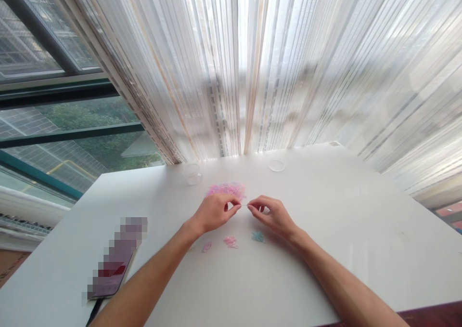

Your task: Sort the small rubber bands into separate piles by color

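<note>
A white surface (361, 250) carries a phone (117, 264), left of the pink-lilac pile of small bands (227, 190). The left hand (216, 211) and right hand (273, 215) are just in front of this pile. Behind it are a clear container (193, 174) and, farther right, a clear disc (276, 165). Nearer than the pile lie a pale-pink cluster (206, 246), a pink cluster (231, 241) and a blue cluster (258, 237). Both hands' fingers pinch a thin pale strand (244, 204).

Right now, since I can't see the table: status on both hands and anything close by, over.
Left hand, right hand: fingers pinching one thin pale strand. Pink-lilac heap close beyond; pink pile and blue pile on the near side. Phone left, beside forearm.
</note>
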Demonstrator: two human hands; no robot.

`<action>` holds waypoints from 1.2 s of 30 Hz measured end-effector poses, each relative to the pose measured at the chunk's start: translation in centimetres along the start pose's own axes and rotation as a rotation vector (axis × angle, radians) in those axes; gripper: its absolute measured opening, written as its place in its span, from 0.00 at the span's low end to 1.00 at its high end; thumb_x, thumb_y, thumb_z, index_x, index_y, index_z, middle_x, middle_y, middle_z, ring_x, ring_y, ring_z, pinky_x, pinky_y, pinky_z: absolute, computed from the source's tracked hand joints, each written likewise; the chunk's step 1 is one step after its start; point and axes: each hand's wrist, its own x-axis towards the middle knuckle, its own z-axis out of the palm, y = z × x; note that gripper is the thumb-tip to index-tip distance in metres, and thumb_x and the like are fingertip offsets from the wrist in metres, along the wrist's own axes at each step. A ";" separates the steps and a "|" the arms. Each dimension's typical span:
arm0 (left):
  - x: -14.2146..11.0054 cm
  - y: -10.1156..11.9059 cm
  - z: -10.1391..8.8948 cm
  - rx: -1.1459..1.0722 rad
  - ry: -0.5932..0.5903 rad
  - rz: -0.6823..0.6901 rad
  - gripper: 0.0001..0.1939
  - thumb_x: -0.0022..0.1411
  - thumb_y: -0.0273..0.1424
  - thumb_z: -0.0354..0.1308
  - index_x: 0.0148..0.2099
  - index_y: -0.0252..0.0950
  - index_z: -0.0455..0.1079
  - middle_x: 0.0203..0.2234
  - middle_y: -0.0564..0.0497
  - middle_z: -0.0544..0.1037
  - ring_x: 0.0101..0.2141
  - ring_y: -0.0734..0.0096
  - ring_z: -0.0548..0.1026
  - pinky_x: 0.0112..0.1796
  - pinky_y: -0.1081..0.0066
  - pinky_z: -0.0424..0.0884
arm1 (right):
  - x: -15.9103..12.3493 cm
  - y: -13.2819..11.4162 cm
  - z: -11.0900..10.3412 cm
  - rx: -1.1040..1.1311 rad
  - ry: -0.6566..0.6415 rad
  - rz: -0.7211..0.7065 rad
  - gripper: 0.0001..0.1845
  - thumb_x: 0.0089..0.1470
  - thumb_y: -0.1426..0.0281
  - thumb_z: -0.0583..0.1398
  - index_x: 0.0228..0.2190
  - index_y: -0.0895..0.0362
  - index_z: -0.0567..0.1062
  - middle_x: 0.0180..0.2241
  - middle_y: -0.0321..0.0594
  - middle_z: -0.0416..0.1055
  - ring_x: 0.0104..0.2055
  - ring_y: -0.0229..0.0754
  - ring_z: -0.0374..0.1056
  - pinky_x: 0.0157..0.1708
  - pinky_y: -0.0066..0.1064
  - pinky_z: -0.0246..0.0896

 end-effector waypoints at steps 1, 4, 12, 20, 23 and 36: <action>-0.1 -0.1 0.0 -0.023 -0.009 -0.009 0.10 0.65 0.36 0.56 0.39 0.41 0.79 0.31 0.54 0.83 0.26 0.71 0.75 0.31 0.71 0.67 | 0.0 0.0 0.0 -0.002 -0.003 0.003 0.10 0.60 0.66 0.59 0.33 0.55 0.80 0.27 0.37 0.74 0.28 0.37 0.68 0.30 0.28 0.66; -0.2 -0.3 0.1 -0.084 -0.033 -0.029 0.12 0.65 0.37 0.55 0.39 0.41 0.79 0.30 0.54 0.83 0.27 0.70 0.75 0.32 0.72 0.69 | -0.1 -0.1 0.0 -0.005 -0.010 0.012 0.10 0.60 0.66 0.59 0.33 0.55 0.79 0.27 0.38 0.74 0.28 0.38 0.68 0.30 0.28 0.66; -0.2 -0.6 0.4 -0.149 -0.021 -0.067 0.14 0.64 0.41 0.56 0.42 0.40 0.80 0.31 0.51 0.83 0.28 0.69 0.76 0.33 0.71 0.71 | 0.0 -0.3 -0.1 -0.001 -0.004 0.019 0.10 0.60 0.65 0.58 0.32 0.55 0.79 0.26 0.37 0.74 0.27 0.38 0.68 0.30 0.29 0.67; -0.5 -0.8 0.7 -0.178 -0.013 -0.084 0.15 0.63 0.42 0.57 0.43 0.40 0.79 0.33 0.51 0.83 0.26 0.70 0.75 0.30 0.72 0.71 | 0.1 -0.3 0.1 0.008 -0.002 0.021 0.09 0.59 0.66 0.58 0.32 0.55 0.79 0.26 0.37 0.74 0.28 0.38 0.68 0.30 0.29 0.66; -0.4 -0.7 0.8 -0.191 -0.017 -0.058 0.14 0.64 0.41 0.57 0.42 0.40 0.80 0.33 0.51 0.83 0.28 0.70 0.76 0.32 0.72 0.72 | 0.1 -0.4 0.1 0.011 -0.004 0.014 0.10 0.60 0.65 0.58 0.32 0.55 0.79 0.26 0.37 0.74 0.27 0.38 0.68 0.30 0.29 0.66; -0.7 -0.1 0.5 -0.162 -0.008 -0.060 0.12 0.63 0.38 0.56 0.39 0.40 0.80 0.30 0.53 0.83 0.25 0.71 0.74 0.31 0.72 0.70 | 0.1 -0.1 -0.2 0.002 0.014 0.033 0.10 0.60 0.65 0.58 0.31 0.55 0.78 0.27 0.37 0.76 0.28 0.38 0.69 0.31 0.30 0.67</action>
